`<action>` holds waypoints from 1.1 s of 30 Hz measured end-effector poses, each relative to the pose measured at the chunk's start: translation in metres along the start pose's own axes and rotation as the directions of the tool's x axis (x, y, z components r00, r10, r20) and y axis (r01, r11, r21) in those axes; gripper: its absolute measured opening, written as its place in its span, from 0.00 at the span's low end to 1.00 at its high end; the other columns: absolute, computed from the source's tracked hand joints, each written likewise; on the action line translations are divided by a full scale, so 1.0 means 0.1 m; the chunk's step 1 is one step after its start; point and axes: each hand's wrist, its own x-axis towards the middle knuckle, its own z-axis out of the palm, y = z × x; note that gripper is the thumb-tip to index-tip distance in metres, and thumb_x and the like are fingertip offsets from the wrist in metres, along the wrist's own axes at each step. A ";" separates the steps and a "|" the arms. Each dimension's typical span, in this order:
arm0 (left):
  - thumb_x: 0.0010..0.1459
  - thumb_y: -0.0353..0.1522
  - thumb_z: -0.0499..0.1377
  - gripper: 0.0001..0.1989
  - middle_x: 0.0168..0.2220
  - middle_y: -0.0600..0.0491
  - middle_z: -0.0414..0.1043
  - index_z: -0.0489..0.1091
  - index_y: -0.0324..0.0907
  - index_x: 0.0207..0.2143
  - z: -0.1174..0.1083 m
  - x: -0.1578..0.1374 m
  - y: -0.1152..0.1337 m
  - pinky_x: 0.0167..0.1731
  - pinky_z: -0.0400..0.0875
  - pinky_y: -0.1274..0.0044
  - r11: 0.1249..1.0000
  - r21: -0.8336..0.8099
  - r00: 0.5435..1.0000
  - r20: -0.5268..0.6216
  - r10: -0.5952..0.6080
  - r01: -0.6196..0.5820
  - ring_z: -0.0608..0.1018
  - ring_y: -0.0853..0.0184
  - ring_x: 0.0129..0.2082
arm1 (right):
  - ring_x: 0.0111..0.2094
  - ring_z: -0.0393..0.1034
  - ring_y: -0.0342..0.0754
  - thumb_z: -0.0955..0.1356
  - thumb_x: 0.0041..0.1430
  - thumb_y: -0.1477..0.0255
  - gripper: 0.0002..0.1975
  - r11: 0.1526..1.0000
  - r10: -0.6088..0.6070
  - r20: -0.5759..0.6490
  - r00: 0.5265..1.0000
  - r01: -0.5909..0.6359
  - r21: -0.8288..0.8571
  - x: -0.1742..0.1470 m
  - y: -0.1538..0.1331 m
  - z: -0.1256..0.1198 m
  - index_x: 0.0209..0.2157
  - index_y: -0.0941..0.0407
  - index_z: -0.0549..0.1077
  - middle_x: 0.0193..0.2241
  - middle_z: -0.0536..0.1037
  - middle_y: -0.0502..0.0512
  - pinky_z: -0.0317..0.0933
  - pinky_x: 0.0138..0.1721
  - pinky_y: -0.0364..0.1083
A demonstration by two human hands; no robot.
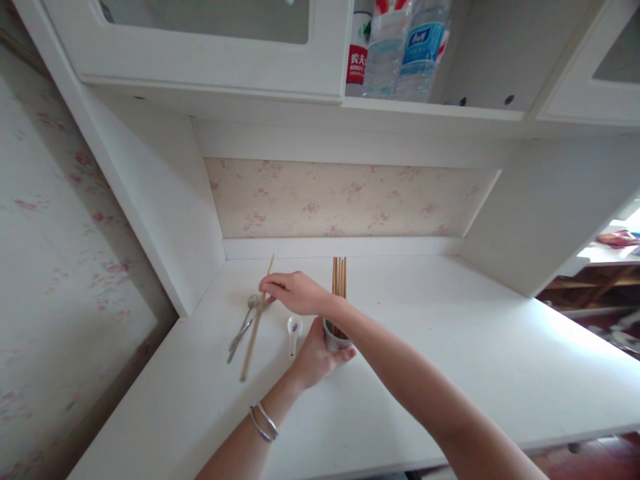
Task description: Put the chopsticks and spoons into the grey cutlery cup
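Note:
My left hand, with two silver bangles at the wrist, is wrapped round a small cup on the white counter. Several brown chopsticks stand upright in that cup. Crossing over it, my right hand reaches left and pinches a long pale wooden chopstick near its middle. The chopstick slants over the counter; whether it touches the surface I cannot tell. Left of it lie metal spoons, partly overlapping. Between my hands and the metal spoons rests a white ceramic spoon with a blue mark in its bowl.
A white cabinet hangs low above the counter, with plastic bottles on its open shelf. White side panels bound the counter left and right. Flowered wallpaper covers the back.

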 end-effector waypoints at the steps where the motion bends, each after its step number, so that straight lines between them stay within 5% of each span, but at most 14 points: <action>1: 0.44 0.33 0.68 0.33 0.51 0.42 0.68 0.60 0.42 0.52 0.00 0.00 0.00 0.52 0.64 0.66 1.000 -0.001 1.000 -0.005 -0.014 0.014 0.71 0.56 0.51 | 0.38 0.75 0.45 0.60 0.64 0.66 0.14 0.982 0.026 -0.108 0.994 -0.005 0.191 -0.08 -0.01 -0.03 0.43 0.55 0.73 0.39 0.78 0.53 0.64 0.44 0.45; 4: 0.44 0.33 0.68 0.34 0.50 0.42 0.69 0.60 0.41 0.53 0.00 -0.01 0.00 0.52 0.64 0.65 0.999 -0.006 0.999 -0.015 -0.040 0.039 0.71 0.55 0.51 | 0.38 0.75 0.46 0.66 0.58 0.63 0.15 0.794 0.205 -0.386 0.899 0.078 0.602 -0.36 0.01 -0.09 0.43 0.56 0.73 0.41 0.77 0.55 0.67 0.44 0.47; 7: 0.45 0.32 0.68 0.35 0.53 0.43 0.67 0.59 0.41 0.54 0.01 -0.01 0.00 0.54 0.62 0.66 1.000 -0.003 1.000 -0.025 -0.009 0.009 0.70 0.57 0.52 | 0.34 0.76 0.46 0.69 0.55 0.63 0.21 0.675 0.356 -0.559 0.749 0.208 0.708 -0.69 0.09 -0.16 0.50 0.50 0.68 0.41 0.78 0.54 0.70 0.38 0.48; 12: 0.43 0.32 0.69 0.37 0.52 0.43 0.67 0.58 0.41 0.54 0.01 0.01 -0.08 0.54 0.61 0.64 0.998 -0.038 0.999 -0.023 -0.047 0.046 0.71 0.57 0.52 | 0.29 0.76 0.45 0.72 0.51 0.64 0.26 0.680 0.492 -0.742 0.456 0.330 0.654 -1.05 0.37 -0.37 0.52 0.49 0.64 0.40 0.79 0.54 0.70 0.32 0.44; 16: 0.41 0.32 0.70 0.38 0.53 0.44 0.67 0.58 0.43 0.55 0.01 0.03 -0.14 0.55 0.61 0.65 0.999 -0.002 0.998 -0.041 -0.054 0.054 0.70 0.57 0.53 | 0.31 0.76 0.45 0.71 0.52 0.64 0.21 0.697 0.547 -0.763 0.344 0.318 0.643 -1.18 0.63 -0.42 0.47 0.54 0.69 0.44 0.77 0.58 0.70 0.33 0.44; 21: 0.42 0.32 0.70 0.37 0.53 0.44 0.67 0.59 0.43 0.54 0.01 0.04 -0.16 0.54 0.62 0.64 0.998 -0.001 0.997 -0.032 -0.065 0.065 0.70 0.56 0.53 | 0.33 0.76 0.48 0.71 0.52 0.63 0.20 0.734 0.554 -0.745 0.373 0.203 0.648 -1.25 0.73 -0.25 0.45 0.57 0.72 0.44 0.78 0.61 0.71 0.35 0.48; 33: 0.42 0.31 0.70 0.38 0.53 0.45 0.67 0.58 0.42 0.55 0.00 0.03 -0.15 0.55 0.61 0.64 0.998 0.035 0.998 -0.050 -0.042 0.044 0.70 0.56 0.54 | 0.41 0.74 0.53 0.70 0.52 0.60 0.19 0.782 0.548 -0.586 0.598 -0.117 0.612 -1.29 0.69 -0.06 0.43 0.56 0.77 0.38 0.80 0.54 0.68 0.42 0.48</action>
